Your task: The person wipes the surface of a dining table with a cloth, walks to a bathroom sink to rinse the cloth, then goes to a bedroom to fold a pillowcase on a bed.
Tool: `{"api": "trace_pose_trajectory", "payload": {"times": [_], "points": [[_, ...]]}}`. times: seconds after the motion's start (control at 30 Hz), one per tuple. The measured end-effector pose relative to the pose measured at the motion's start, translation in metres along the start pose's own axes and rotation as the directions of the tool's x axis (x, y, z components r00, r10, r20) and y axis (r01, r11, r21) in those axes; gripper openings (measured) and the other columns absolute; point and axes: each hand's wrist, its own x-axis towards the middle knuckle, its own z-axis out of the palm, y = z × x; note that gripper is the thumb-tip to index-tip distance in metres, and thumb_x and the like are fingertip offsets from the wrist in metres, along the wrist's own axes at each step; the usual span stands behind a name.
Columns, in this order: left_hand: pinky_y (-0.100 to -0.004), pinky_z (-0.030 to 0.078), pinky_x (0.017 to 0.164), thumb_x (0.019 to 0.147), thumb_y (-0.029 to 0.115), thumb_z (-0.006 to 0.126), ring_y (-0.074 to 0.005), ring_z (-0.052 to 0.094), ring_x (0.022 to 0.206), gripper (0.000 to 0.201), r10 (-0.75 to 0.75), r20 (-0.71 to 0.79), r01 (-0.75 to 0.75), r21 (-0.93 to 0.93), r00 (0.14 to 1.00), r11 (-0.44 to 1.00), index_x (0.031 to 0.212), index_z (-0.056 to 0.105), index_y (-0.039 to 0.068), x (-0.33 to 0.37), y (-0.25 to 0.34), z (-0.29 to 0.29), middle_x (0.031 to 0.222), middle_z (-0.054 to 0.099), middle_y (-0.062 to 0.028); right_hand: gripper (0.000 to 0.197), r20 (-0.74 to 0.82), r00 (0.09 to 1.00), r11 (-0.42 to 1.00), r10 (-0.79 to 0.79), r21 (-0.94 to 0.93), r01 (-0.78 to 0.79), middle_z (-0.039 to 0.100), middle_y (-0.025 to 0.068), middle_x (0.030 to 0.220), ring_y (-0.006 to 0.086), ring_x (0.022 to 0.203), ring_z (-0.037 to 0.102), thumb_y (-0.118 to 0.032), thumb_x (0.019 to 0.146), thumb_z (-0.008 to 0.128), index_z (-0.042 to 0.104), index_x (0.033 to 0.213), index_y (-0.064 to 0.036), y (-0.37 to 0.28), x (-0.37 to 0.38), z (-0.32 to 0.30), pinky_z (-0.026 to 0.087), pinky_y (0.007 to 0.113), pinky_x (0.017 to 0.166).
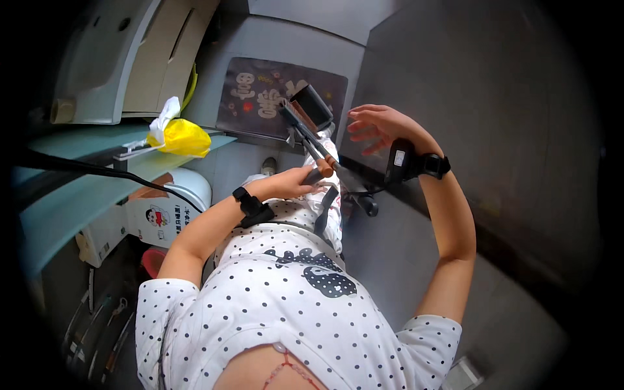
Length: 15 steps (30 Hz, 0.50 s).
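My left hand (290, 182), in front of my waist, is closed round the handles of a bunch of long-handled tools (314, 151). One has a wide, dark, flat head (312, 107); brown handle ends show by my fingers. A black handle with a rounded end (368, 207) sticks out to the right of the bunch. I cannot tell the exact kind of these tools. To their right my right hand (383, 130) is raised, its fingers spread and holding nothing. Each wrist wears a black strapped device.
A yellow bag with a white top (183, 138) lies on a glass shelf (84, 179) at left. Under it stands a white fixture with a cartoon figure (170, 207). A dark mat (253, 97) lies ahead. A black cable (117, 171) crosses from the left. A grey panel (481, 117) rises at right.
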Motion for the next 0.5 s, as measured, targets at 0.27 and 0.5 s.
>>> {"api": "trace_pose_trajectory", "payload": {"times": [0.27,0.5], "points": [[-0.0377,0.044,0.073,0.071,0.013,0.053,-0.0365,0.056,0.086,0.032,-0.105,-0.221,0.125,0.082,0.970,0.989,0.100,0.046,0.000,-0.031,-0.087,0.018,0.088,0.057,-0.0237,0.036,-0.186,0.924,0.943,-0.333,-0.065,0.327,0.058,0.0104,0.104,0.0183,0.098,0.055,-0.029,0.086,0.053,0.051,0.113,-0.0041,0.046,-0.031,0.082,0.047,0.032,0.082],[-0.0461,0.045,0.065,0.068,0.016,0.059,-0.0389,0.057,0.072,0.025,-0.053,-0.366,0.229,0.458,0.929,0.859,0.087,0.048,0.004,-0.124,-0.138,0.049,0.073,0.059,-0.0199,0.045,-0.029,0.997,0.915,-0.070,0.396,0.076,0.051,0.0169,0.107,0.0222,0.095,0.055,-0.024,0.083,0.059,0.044,0.115,0.0027,0.146,-0.034,0.231,0.051,0.033,0.076]]}}
